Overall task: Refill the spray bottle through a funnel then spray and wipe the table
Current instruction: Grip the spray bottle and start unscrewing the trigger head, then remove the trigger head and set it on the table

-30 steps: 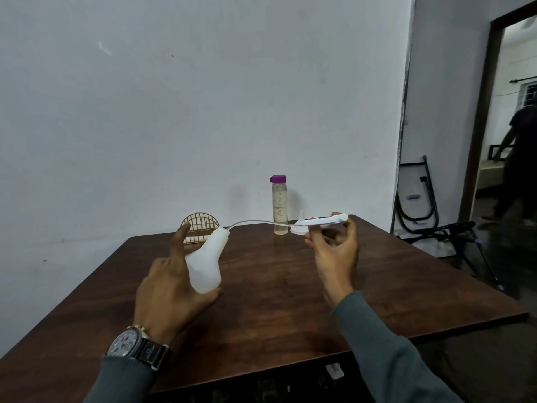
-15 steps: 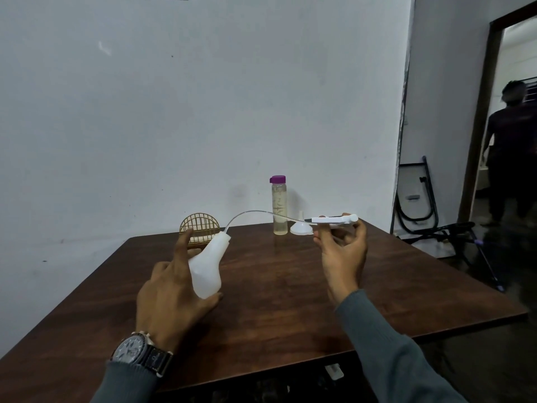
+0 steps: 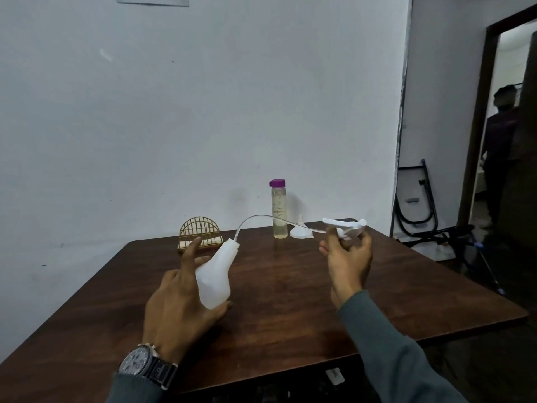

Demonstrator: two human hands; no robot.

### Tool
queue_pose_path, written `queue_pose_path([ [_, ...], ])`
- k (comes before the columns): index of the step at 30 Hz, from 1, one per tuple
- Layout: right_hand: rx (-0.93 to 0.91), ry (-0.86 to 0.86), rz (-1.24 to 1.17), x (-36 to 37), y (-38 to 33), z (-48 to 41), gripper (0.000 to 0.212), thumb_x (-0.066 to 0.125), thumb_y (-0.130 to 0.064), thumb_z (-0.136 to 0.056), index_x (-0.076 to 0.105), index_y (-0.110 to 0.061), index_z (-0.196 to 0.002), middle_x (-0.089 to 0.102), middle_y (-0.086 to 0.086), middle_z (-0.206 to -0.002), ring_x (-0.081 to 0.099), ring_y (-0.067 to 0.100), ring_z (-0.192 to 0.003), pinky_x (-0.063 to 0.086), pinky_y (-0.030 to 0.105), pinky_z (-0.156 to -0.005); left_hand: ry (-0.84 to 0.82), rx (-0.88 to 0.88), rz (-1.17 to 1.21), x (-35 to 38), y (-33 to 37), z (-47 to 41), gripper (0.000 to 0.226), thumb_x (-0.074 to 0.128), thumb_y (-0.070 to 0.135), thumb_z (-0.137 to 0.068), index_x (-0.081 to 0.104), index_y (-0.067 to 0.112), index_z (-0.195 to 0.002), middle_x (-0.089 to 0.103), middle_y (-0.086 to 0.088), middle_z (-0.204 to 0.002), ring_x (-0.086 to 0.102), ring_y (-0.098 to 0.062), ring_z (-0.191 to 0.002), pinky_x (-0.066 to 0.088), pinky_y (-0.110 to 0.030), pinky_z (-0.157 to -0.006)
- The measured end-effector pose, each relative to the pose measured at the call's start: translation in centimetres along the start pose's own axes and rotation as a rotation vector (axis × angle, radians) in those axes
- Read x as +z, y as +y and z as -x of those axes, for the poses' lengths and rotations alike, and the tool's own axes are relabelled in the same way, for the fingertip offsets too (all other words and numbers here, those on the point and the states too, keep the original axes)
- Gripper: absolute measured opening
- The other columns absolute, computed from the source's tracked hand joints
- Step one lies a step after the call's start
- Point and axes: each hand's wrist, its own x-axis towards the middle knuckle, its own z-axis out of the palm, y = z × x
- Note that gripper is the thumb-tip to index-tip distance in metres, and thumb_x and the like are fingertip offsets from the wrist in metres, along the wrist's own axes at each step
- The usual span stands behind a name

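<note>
Two hands are up over the dark brown wooden table [image 3: 290, 301]. The left hand [image 3: 180, 301] grips the white plastic spray bottle [image 3: 216, 274], with the thumb under its base and the fingers behind it. The bottle is over the near left part of the table. It leans, and its long side runs from low and near to high and far. Its open neck points up and to the right.

A thin clear tube [image 3: 255, 221] comes out of the neck. It bends up and runs right to the white spray head [image 3: 345, 225]. The right hand [image 3: 347, 257] pinches the spray head from below with bent fingers. The spray head lies flat, and its long side runs left to right.

At the back of the table stands a tall clear bottle with a purple cap [image 3: 279, 210]. A small white funnel [image 3: 301, 232] sits just beside it, wide side down. A gold wire rack [image 3: 200, 232] stands to the left.

Since a second ago, the right hand and the spray head have moved to the right. They are now farther from the spray bottle, and more of the tube shows. The left hand and the spray bottle have stayed about where they were.
</note>
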Motion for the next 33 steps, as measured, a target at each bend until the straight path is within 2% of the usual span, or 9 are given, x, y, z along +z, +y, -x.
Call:
queue_pose_path([
  [5,0.029,0.069,0.047,-0.7,0.2,-1.2,0.039,0.084,-0.022,-0.086,0.059,-0.018,-0.116,0.071,0.001,-0.090,0.073,0.022,-0.069,0.065,0.044,-0.079,-0.008,0.014,0.027,0.1,0.1,0.3,0.130,0.089,0.060,-0.058,0.007,0.039,-0.158,0.059,0.022,-0.140,0.060,-0.018,-0.115,0.052,-0.031,-0.066],
  [13,0.248,0.043,0.196,-2.0,1.4,-4.5,0.042,0.089,-0.033,-0.080,0.069,-0.005,-0.105,0.076,0.017,-0.087,0.072,0.023,-0.065,0.063,0.034,-0.060,-0.053,0.018,0.127,0.6,0.2,0.8,0.129,0.086,0.064,-0.060,0.000,0.045,-0.156,0.056,0.023,-0.140,0.063,-0.017,-0.112,0.057,-0.037,-0.072],
  [17,0.321,0.029,0.262,-2.3,2.4,-5.9,0.039,0.086,-0.029,-0.084,0.066,-0.001,-0.101,0.070,0.018,-0.079,0.067,0.024,-0.059,0.058,0.032,-0.052,-0.044,0.016,0.219,1.0,0.1,1.0,0.126,0.088,0.059,-0.062,0.004,0.046,-0.156,0.056,0.021,-0.136,0.065,-0.018,-0.110,0.058,-0.039,-0.078],
  [21,0.377,-0.031,0.379,-2.3,2.6,-6.8,0.041,0.085,-0.029,-0.085,0.061,-0.001,-0.102,0.070,0.019,-0.082,0.067,0.025,-0.061,0.058,0.033,-0.052,-0.031,-0.021,0.347,1.5,-0.3,1.2,0.126,0.091,0.055,-0.063,0.007,0.044,-0.156,0.051,0.022,-0.130,0.058,-0.010,-0.107,0.052,-0.031,-0.084],
  [23,0.419,-0.137,0.500,-1.7,2.1,-7.1,0.039,0.081,-0.024,-0.089,0.056,-0.001,-0.108,0.065,0.019,-0.078,0.065,0.023,-0.055,0.056,0.030,-0.047,-0.022,-0.044,0.405,1.8,-0.7,1.3,0.126,0.092,0.053,-0.062,0.008,0.046,-0.155,0.053,0.017,-0.130,0.057,-0.010,-0.109,0.050,-0.031,-0.085],
  [26,0.408,-0.265,0.751,-0.5,1.5,-8.2,0.030,0.073,-0.014,-0.092,0.055,0.000,-0.111,0.055,0.013,-0.066,0.049,0.014,-0.033,0.041,0.018,-0.034,-0.024,-0.066,0.453,2.2,-1.2,1.2,0.126,0.093,0.050,-0.062,0.008,0.048,-0.154,0.053,0.014,-0.127,0.057,-0.011,-0.111,0.047,-0.029,-0.087],
  [28,0.353,-0.321,0.935,0.4,1.6,-9.1,0.024,0.071,-0.014,-0.087,0.059,0.000,-0.102,0.054,0.011,-0.061,0.044,0.016,-0.035,0.034,0.018,-0.036,-0.033,-0.074,0.468,2.5,-1.6,1.0,0.126,0.093,0.050,-0.062,0.007,0.047,-0.154,0.051,0.013,-0.129,0.055,-0.009,-0.113,0.044,-0.027,-0.089],
  [31,0.293,-0.426,1.195,1.3,1.5,-9.8,0.018,0.071,-0.020,-0.078,0.065,-0.003,-0.077,0.056,0.010,-0.050,0.045,0.019,-0.038,0.034,0.021,-0.041,-0.053,-0.082,0.470,3.0,-2.0,0.6,0.127,0.092,0.052,-0.062,0.005,0.044,-0.155,0.047,0.012,-0.134,0.051,-0.007,-0.119,0.042,-0.027,-0.095],
  [33,0.293,-0.512,1.320,1.7,1.5,-10.1,0.019,0.070,-0.026,-0.073,0.068,-0.007,-0.070,0.058,0.007,-0.049,0.045,0.018,-0.038,0.034,0.022,-0.043,-0.076,-0.077,0.475,3.2,-2.2,0.3,0.128,0.091,0.051,-0.064,0.003,0.043,-0.156,0.044,0.012,-0.136,0.048,-0.006,-0.122,0.040,-0.026,-0.097],
])
